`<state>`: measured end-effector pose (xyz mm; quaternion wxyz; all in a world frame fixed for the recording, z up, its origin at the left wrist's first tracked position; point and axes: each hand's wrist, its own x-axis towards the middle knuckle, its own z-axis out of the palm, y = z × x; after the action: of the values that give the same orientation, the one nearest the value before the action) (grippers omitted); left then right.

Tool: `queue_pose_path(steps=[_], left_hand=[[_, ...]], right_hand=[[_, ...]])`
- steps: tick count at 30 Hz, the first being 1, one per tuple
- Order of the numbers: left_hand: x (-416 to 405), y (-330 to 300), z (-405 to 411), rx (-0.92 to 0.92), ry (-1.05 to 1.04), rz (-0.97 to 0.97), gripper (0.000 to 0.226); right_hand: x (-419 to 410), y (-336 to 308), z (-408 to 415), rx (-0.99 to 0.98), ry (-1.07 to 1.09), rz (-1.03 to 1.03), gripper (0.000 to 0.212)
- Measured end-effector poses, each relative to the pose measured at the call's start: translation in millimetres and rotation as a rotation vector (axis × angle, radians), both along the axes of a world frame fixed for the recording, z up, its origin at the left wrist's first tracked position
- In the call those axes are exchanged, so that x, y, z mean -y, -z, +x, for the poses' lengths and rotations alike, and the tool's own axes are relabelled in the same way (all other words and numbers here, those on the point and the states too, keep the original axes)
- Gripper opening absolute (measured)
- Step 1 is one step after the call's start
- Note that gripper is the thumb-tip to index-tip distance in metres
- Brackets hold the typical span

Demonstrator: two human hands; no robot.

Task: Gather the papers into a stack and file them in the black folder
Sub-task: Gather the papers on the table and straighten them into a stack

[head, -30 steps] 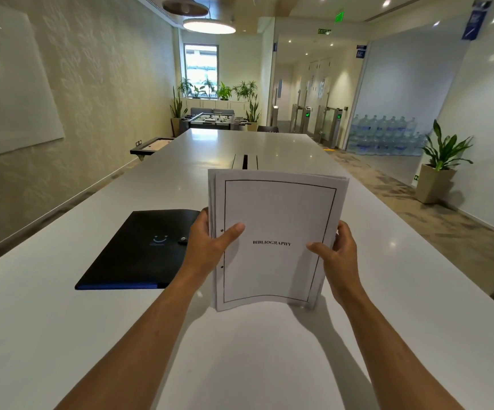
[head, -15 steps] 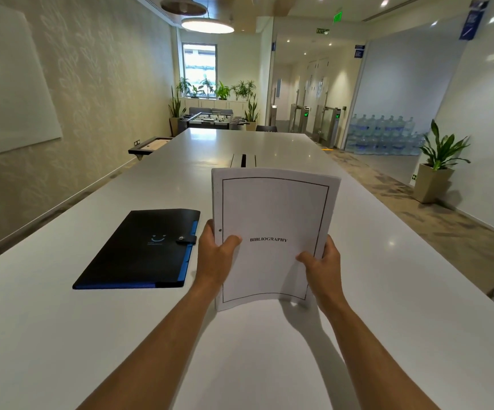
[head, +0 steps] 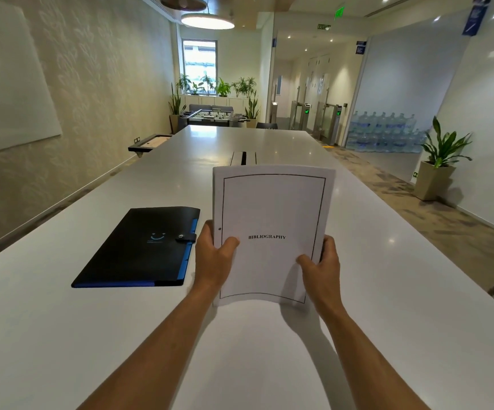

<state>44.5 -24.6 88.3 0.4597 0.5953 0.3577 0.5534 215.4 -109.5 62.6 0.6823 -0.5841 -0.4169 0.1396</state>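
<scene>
left hand [head: 213,255] and right hand [head: 322,267] both gripping upright white paper stack titled "bibliography" [head: 272,208] by side edges, above white table [head: 388,276]. black snap-closed folder [head: 139,247] lying shut just left. risk: freeing one hand for snap, sheets bowing, fanning, slipping.

papers [head: 272,208]: squared stack, upright, "bibliography" on top | black folder [head: 139,247]: closed, flat, left

A foosball table [head: 212,116] stands beyond the long white table [head: 388,276], potted plant [head: 439,161] right.
</scene>
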Motion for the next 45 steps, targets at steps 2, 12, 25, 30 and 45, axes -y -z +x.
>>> queue_pose_path(steps=[2,12,25,30,45], left_hand=[[0,7,3,-0.004,-0.007,-0.03,0.042],[-8,10,3,0.082,-0.031,0.007,0.022],[5,21,4,0.047,-0.017,-0.057,0.017],[7,27,4,0.04,-0.003,-0.039,0.021],[5,18,16,0.045,-0.017,-0.076,0.015]], right_hand=[[-1,5,-4,-0.021,0.004,0.018,0.036],[-5,3,-3,-0.035,0.033,0.105,0.023],[-1,28,-9,-0.006,0.047,0.017,0.03],[3,35,-12,-0.012,0.066,0.033,0.028],[8,39,-1,-0.743,0.012,-0.077,0.048]])
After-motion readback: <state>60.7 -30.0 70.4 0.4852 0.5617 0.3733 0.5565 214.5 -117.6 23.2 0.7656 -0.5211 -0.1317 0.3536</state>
